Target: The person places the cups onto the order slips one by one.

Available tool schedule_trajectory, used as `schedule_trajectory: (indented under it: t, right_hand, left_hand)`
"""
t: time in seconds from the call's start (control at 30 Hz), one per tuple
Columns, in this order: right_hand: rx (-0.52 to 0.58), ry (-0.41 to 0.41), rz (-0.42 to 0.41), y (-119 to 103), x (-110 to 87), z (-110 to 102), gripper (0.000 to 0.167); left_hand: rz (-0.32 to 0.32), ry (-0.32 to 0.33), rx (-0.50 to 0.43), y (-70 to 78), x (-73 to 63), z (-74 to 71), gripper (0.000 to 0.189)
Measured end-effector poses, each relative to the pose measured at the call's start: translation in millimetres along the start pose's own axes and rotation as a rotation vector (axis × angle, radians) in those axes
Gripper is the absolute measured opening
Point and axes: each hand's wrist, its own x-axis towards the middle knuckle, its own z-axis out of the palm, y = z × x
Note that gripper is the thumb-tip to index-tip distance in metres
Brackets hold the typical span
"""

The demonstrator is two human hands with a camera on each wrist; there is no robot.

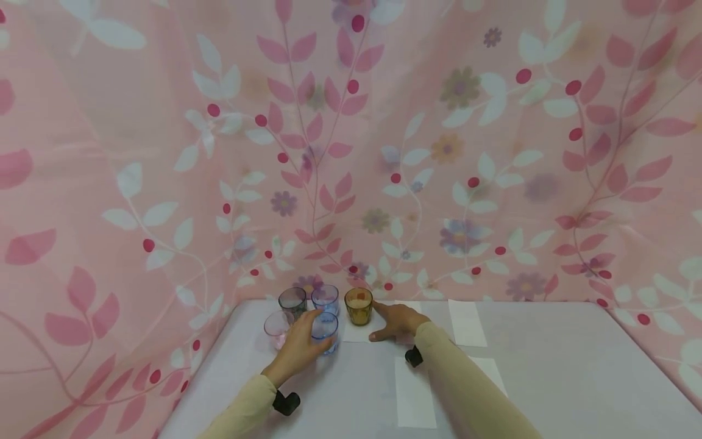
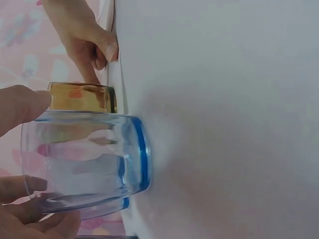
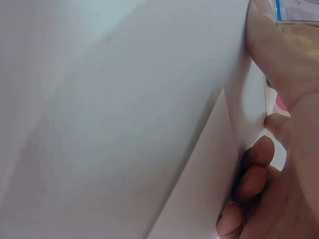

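My left hand [image 1: 298, 344] grips a clear glass with a blue tint [image 2: 94, 169], thumb on one side of its rim and fingers on the other. That glass stands upright, its thick blue base down at the tabletop. An amber glass [image 1: 359, 312] stands just beyond it on a white paper sheet [image 1: 355, 335]. To the right of the amber glass is my right hand [image 1: 401, 321], thumb and index finger spread apart, holding nothing. Its other fingers bend down against a white sheet [image 3: 204, 184] in the right wrist view.
Behind my left hand stand a dark grey glass [image 1: 292, 299], a pink glass [image 1: 278, 326] and a bluish-purple glass [image 1: 326, 297]. More white paper sheets [image 1: 415, 393] lie on the white table [image 1: 559, 372] to the right. A pink floral curtain [image 1: 417, 152] hangs behind the table.
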Motion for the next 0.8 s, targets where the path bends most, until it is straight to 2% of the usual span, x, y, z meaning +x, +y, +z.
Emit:
schedule_trajectory:
  t: [0.1, 0.23, 0.5, 0.8]
  right_hand:
    - [-0.001, 0.001, -0.02, -0.3, -2.2, 0.0, 0.103]
    - [-0.004, 0.01, -0.024, -0.5, -3.6, -0.5, 0.103]
    - [-0.003, 0.015, -0.021, 0.1, -3.4, -0.1, 0.103]
    - [-0.011, 0.013, -0.015, 1.3, -3.0, 0.8, 0.104]
  left_hand:
    - [0.012, 0.031, -0.024, -0.3, -3.5, 3.9, 0.073]
    - [0.01, 0.078, -0.111, -0.4, -5.4, 7.7, 0.078]
    - [-0.095, 0.173, -0.256, -5.6, -8.6, 21.9, 0.084]
    - [-0.197, 0.212, -0.44, -5.9, -14.7, 35.0, 0.08]
